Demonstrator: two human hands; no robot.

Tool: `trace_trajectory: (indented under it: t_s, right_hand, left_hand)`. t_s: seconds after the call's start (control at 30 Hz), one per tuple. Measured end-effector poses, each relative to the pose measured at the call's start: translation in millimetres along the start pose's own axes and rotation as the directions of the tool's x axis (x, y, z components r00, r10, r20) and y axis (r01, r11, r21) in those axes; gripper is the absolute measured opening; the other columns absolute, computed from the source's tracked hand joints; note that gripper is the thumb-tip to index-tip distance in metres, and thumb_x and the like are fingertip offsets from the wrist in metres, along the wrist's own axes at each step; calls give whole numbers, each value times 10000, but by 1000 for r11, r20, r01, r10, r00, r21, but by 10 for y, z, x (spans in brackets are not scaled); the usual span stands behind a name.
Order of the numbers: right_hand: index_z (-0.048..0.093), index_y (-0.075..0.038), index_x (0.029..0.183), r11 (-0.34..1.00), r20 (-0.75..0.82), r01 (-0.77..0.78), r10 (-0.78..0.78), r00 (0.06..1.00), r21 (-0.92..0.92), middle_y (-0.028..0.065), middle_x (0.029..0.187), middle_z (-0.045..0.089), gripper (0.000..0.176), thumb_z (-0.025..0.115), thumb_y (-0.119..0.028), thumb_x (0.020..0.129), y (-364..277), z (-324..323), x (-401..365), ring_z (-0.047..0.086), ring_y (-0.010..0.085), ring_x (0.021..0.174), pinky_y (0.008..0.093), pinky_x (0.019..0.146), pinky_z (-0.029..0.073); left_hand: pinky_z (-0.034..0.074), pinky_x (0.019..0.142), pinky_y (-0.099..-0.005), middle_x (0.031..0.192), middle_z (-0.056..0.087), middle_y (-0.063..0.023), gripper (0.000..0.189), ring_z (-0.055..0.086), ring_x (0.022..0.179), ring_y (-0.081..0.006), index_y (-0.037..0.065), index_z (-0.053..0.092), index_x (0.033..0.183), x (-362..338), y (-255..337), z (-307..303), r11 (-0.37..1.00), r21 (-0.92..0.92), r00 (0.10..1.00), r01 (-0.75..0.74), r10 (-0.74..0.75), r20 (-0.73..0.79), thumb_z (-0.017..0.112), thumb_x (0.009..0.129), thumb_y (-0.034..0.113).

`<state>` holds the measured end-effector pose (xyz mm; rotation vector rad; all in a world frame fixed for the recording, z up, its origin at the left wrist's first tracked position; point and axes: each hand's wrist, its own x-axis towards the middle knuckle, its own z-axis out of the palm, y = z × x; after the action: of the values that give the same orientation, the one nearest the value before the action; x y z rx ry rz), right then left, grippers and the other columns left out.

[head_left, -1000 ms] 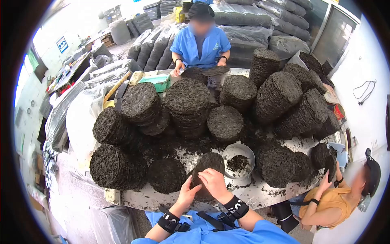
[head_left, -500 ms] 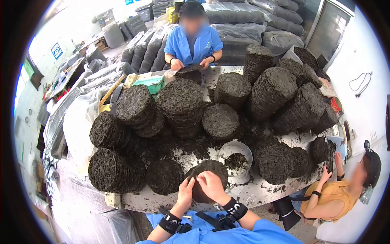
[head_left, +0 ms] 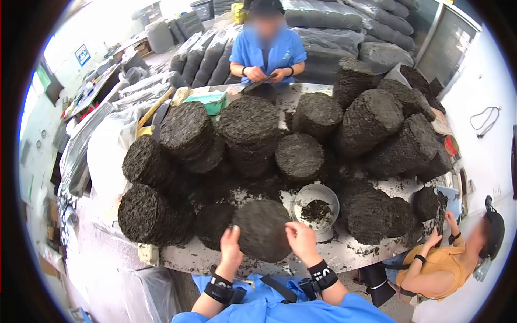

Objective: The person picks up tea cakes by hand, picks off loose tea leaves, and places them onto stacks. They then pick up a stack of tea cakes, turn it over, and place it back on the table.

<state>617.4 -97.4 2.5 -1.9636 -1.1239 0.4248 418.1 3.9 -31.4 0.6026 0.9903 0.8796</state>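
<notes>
A round dark sheet of what looks like dried seaweed [head_left: 262, 230] is held between my two hands, slightly blurred. My left hand [head_left: 231, 248] grips its left edge, thumb and fingers closed on the rim. On the opposite edge, my right hand [head_left: 302, 241] pinches the rim with curled fingers. Just behind my left hand lies a short stack of similar discs [head_left: 214, 223], partly covered by the held sheet. A white round tub [head_left: 328, 207] with dark scraps inside stands beyond my right hand.
Tall stacks of dark discs [head_left: 247, 121] crowd the metal table [head_left: 344, 255], and crumbs litter it. Across the table, a person in blue [head_left: 267, 51] handles a disc. Another person in a yellow top [head_left: 439, 266] works at the right end. Filled plastic sacks [head_left: 323, 40] are piled behind.
My hands have moved apart to opposite edges of the disc, which now faces up more fully and sits a little higher and left. The camera view has shifted slightly.
</notes>
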Motion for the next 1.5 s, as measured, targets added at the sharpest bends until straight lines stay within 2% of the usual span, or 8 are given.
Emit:
trace_trajectory:
  t_s: [0.23, 0.33, 0.53, 0.87, 1.03, 1.1, 1.17, 1.5]
  right_hand:
    - [649, -36, 935, 958, 179, -88, 140, 974, -271, 145, 804, 662, 207, 654, -165, 772, 892, 34, -214, 643, 319, 760, 412, 687, 507]
    - [597, 24, 1014, 958, 248, -245, 276, 928, -150, 165, 814, 665, 350, 663, -245, 800, 960, 163, -380, 651, 327, 790, 413, 716, 509]
    - [594, 25, 974, 886, 121, -457, 464, 878, -83, 151, 834, 658, 417, 658, -365, 841, 1283, 697, -492, 638, 276, 773, 360, 703, 501]
    - [557, -9, 1052, 424, 353, -802, 738, 575, 421, 67, 887, 609, 324, 582, -299, 909, 1367, 542, -411, 592, 164, 760, 326, 592, 492]
    - [539, 64, 1123, 809, 126, -586, 578, 807, 40, 173, 967, 665, 482, 694, -273, 816, 1545, 714, -561, 649, 233, 867, 335, 762, 511]
    - [533, 92, 1140, 791, 171, -608, 591, 788, 69, 218, 1015, 662, 548, 721, -281, 785, 1477, 726, -558, 652, 269, 922, 330, 806, 504]
    - [554, 84, 1122, 810, 100, -587, 583, 806, 13, 213, 953, 659, 579, 726, -339, 765, 1373, 731, -519, 641, 319, 907, 369, 807, 496]
    - [596, 54, 1126, 298, 528, -768, 585, 616, 566, 114, 990, 656, 468, 663, -328, 864, 1025, 552, -354, 618, 166, 858, 293, 745, 490]
  left_hand:
    - [441, 885, -350, 1028, 619, -125, 334, 570, 965, -256, -26, 549, 1074, 290, 35, -1288, 335, 940, 573, 66, 759, -311, 682, 842, 174]
    - [426, 928, -417, 1092, 587, -164, 422, 532, 1064, -347, 30, 576, 1056, -40, -68, -829, 191, 913, 889, -362, 366, 276, 755, 717, 205]
    - [360, 1003, -501, 1297, 441, -145, 687, 396, 1272, -336, 84, 500, 1138, -105, -734, -91, -404, 549, 655, -732, -194, 730, 838, 566, 257]
    - [416, 981, -448, 1223, 558, -147, 436, 518, 1168, -331, 61, 550, 1098, -140, -269, -141, 142, 652, 664, -745, 66, 745, 699, 700, 157]
    - [448, 670, -325, 835, 586, -100, 166, 518, 717, -173, -12, 555, 994, -79, 257, -621, 452, 818, 773, -356, 634, -13, 550, 910, 131]
    - [470, 715, -347, 848, 597, -120, 211, 554, 756, -223, -20, 548, 1001, 196, 117, -1396, 825, 563, 927, -50, 248, -281, 593, 883, 149]
    - [480, 754, -391, 860, 609, -138, 261, 585, 824, -297, -10, 561, 1009, 199, -90, -1640, 58, 995, 576, 82, 812, -94, 645, 812, 138]
    - [465, 879, -425, 1130, 577, -163, 538, 547, 1047, -341, 26, 592, 1073, -199, -482, 41, 0, 777, 775, -630, 68, 628, 743, 725, 408]
